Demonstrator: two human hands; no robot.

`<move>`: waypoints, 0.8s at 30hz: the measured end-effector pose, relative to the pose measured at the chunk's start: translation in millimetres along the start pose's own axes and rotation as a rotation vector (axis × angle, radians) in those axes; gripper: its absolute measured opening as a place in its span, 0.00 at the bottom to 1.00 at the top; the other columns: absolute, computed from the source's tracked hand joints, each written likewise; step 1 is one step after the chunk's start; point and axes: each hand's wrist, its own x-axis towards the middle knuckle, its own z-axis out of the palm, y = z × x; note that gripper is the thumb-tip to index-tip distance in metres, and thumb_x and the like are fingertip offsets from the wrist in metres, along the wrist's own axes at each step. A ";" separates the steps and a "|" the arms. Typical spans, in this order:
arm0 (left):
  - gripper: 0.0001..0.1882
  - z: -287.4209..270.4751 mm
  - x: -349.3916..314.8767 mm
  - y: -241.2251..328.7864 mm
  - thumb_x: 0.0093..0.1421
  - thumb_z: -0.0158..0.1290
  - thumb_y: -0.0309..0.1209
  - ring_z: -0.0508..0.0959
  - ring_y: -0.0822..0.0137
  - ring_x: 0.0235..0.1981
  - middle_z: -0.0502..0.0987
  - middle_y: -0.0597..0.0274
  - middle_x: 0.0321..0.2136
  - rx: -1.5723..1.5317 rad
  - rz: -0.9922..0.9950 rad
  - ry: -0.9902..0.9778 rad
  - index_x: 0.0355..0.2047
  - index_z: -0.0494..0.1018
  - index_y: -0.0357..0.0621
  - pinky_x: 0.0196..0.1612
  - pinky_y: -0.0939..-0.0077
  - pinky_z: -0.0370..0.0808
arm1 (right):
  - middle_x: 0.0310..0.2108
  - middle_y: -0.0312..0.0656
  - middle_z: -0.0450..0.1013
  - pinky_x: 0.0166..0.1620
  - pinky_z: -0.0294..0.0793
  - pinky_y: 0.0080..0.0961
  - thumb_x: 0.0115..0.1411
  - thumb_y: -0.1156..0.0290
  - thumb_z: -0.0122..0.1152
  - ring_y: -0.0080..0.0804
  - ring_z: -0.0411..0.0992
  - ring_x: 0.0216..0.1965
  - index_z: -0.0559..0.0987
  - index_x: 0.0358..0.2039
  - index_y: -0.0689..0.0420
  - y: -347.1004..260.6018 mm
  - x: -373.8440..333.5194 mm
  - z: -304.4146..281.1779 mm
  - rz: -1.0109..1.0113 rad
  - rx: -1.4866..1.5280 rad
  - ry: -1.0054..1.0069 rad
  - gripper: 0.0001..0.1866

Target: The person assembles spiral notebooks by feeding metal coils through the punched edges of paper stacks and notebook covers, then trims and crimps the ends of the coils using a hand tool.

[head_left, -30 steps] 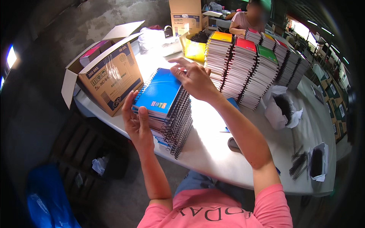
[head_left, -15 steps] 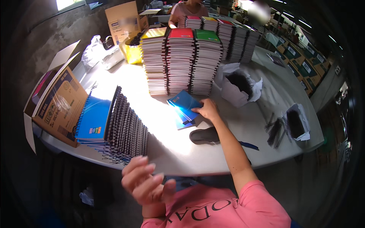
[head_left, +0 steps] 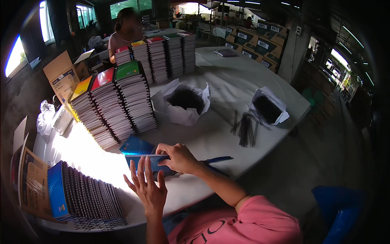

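My right hand (head_left: 178,157) pinches the right end of a blue-covered notebook (head_left: 156,161), which it holds on edge above the table. Fingers spread, my left hand (head_left: 148,188) is in front of that notebook; whether its fingertips touch the cover I cannot tell. Just behind lies another blue notebook (head_left: 137,145), flat on the table. A tool with blue handles (head_left: 219,159) sits to the right of my right hand, partly hidden by it. On the left stands a row of spiral-bound blue notebooks (head_left: 87,195).
Tall piles of notebooks with yellow, red and green covers (head_left: 115,101) rise behind. Paper-lined containers (head_left: 189,116) and loose black spiral coils (head_left: 246,128) are to the right. A cardboard box (head_left: 34,179) is at left. Another person (head_left: 125,34) is across the table.
The view has swung to the right. My left hand has come up from near my body to the notebook. My right hand still grips it, now turned on edge.
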 end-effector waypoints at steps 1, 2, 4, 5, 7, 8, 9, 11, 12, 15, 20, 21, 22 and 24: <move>0.26 6.9 -4.1 1.8 0.60 0.50 0.39 0.54 0.55 0.64 0.64 0.62 0.57 0.046 -0.005 -0.025 0.58 0.62 0.51 0.63 0.41 0.36 | 0.27 0.45 0.76 0.35 0.73 0.32 0.46 0.74 0.68 0.40 0.77 0.30 0.73 0.34 0.56 -3.3 -16.1 -6.6 0.026 -0.065 -0.060 0.15; 0.25 17.5 -10.9 3.6 0.60 0.50 0.40 0.54 0.56 0.64 0.65 0.65 0.56 0.086 -0.006 -0.049 0.58 0.63 0.54 0.62 0.39 0.33 | 0.30 0.45 0.76 0.37 0.73 0.33 0.45 0.73 0.68 0.41 0.77 0.32 0.73 0.36 0.56 5.2 -32.5 -5.6 0.042 -0.101 -0.097 0.17; 0.21 44.1 -29.5 0.3 0.55 0.54 0.33 0.56 0.56 0.62 0.67 0.66 0.46 0.030 0.040 -0.166 0.51 0.68 0.57 0.59 0.30 0.33 | 0.34 0.45 0.77 0.40 0.73 0.35 0.44 0.71 0.69 0.43 0.76 0.35 0.73 0.41 0.55 29.9 -60.5 -4.9 0.086 -0.171 -0.166 0.22; 0.20 50.3 -39.5 -7.0 0.54 0.55 0.32 0.58 0.55 0.60 0.68 0.64 0.44 0.021 0.034 -0.146 0.49 0.69 0.56 0.59 0.32 0.37 | 0.37 0.45 0.76 0.40 0.73 0.34 0.43 0.68 0.71 0.41 0.75 0.37 0.72 0.45 0.53 36.0 -62.0 -17.7 0.047 -0.040 -0.228 0.27; 0.19 53.5 -44.8 -10.1 0.53 0.55 0.30 0.60 0.53 0.57 0.68 0.61 0.42 -0.018 0.011 -0.131 0.47 0.70 0.55 0.59 0.34 0.41 | 0.42 0.46 0.74 0.42 0.73 0.33 0.44 0.64 0.71 0.39 0.74 0.40 0.72 0.49 0.52 52.1 -56.6 -57.7 -0.005 0.167 -0.285 0.30; 0.19 48.0 -44.0 -9.5 0.53 0.55 0.29 0.60 0.53 0.54 0.68 0.60 0.41 -0.030 -0.007 -0.148 0.47 0.70 0.54 0.59 0.34 0.43 | 0.43 0.47 0.74 0.43 0.73 0.34 0.46 0.63 0.70 0.40 0.74 0.42 0.72 0.49 0.52 72.2 -45.6 -77.3 0.022 0.078 -0.079 0.29; 0.19 42.4 -42.8 -8.4 0.54 0.55 0.29 0.61 0.53 0.52 0.68 0.60 0.40 -0.048 -0.015 -0.167 0.48 0.70 0.54 0.59 0.34 0.44 | 0.43 0.48 0.73 0.44 0.72 0.34 0.48 0.62 0.69 0.41 0.73 0.43 0.72 0.49 0.53 96.6 -34.2 -98.3 0.085 -0.086 0.158 0.28; 0.20 34.3 -39.2 1.5 0.54 0.54 0.28 0.62 0.53 0.50 0.68 0.60 0.37 -0.046 0.020 -0.178 0.48 0.70 0.55 0.58 0.34 0.45 | 0.44 0.50 0.71 0.46 0.70 0.36 0.51 0.67 0.65 0.47 0.70 0.46 0.74 0.44 0.56 160.8 -14.3 -135.8 0.281 -0.445 0.493 0.19; 0.21 32.9 -36.8 4.7 0.54 0.54 0.28 0.62 0.53 0.49 0.68 0.59 0.36 -0.047 0.038 -0.174 0.49 0.70 0.55 0.58 0.34 0.45 | 0.44 0.51 0.70 0.47 0.70 0.37 0.50 0.70 0.64 0.48 0.69 0.47 0.75 0.43 0.56 188.5 -10.4 -148.1 0.343 -0.541 0.503 0.18; 0.19 22.5 -40.0 10.0 0.54 0.53 0.28 0.63 0.54 0.47 0.68 0.59 0.33 -0.070 0.066 -0.176 0.47 0.72 0.56 0.59 0.35 0.43 | 0.46 0.51 0.68 0.51 0.66 0.41 0.49 0.69 0.63 0.49 0.67 0.50 0.74 0.45 0.57 244.7 -1.7 -159.1 0.582 -0.826 0.322 0.20; 0.17 -0.9 -54.0 -15.0 0.54 0.53 0.27 0.63 0.53 0.47 0.70 0.62 0.32 -0.040 -0.009 -0.247 0.45 0.73 0.58 0.60 0.34 0.37 | 0.49 0.57 0.62 0.52 0.66 0.42 0.50 0.81 0.51 0.57 0.64 0.49 0.68 0.49 0.61 232.7 27.9 -155.9 0.504 -0.674 0.390 0.23; 0.15 1.0 -59.5 -21.9 0.53 0.55 0.33 0.61 0.50 0.53 0.70 0.60 0.38 0.003 0.013 -0.264 0.43 0.73 0.53 0.60 0.32 0.34 | 0.45 0.55 0.66 0.49 0.67 0.42 0.53 0.81 0.48 0.56 0.65 0.48 0.68 0.50 0.61 216.0 30.8 -159.2 0.337 -0.646 0.548 0.22; 0.16 1.3 -58.4 -19.8 0.52 0.56 0.36 0.59 0.48 0.55 0.69 0.60 0.41 0.026 0.019 -0.260 0.42 0.72 0.50 0.59 0.31 0.33 | 0.43 0.54 0.66 0.48 0.67 0.41 0.53 0.81 0.48 0.53 0.66 0.46 0.68 0.51 0.61 204.1 32.8 -167.7 0.244 -0.568 0.596 0.22; 0.21 4.4 -56.1 -7.4 0.49 0.59 0.44 0.55 0.46 0.59 0.67 0.58 0.46 0.062 0.032 -0.248 0.39 0.72 0.46 0.59 0.29 0.32 | 0.39 0.52 0.67 0.45 0.67 0.37 0.55 0.80 0.46 0.47 0.68 0.42 0.67 0.53 0.61 179.8 34.2 -188.2 0.055 -0.422 0.688 0.22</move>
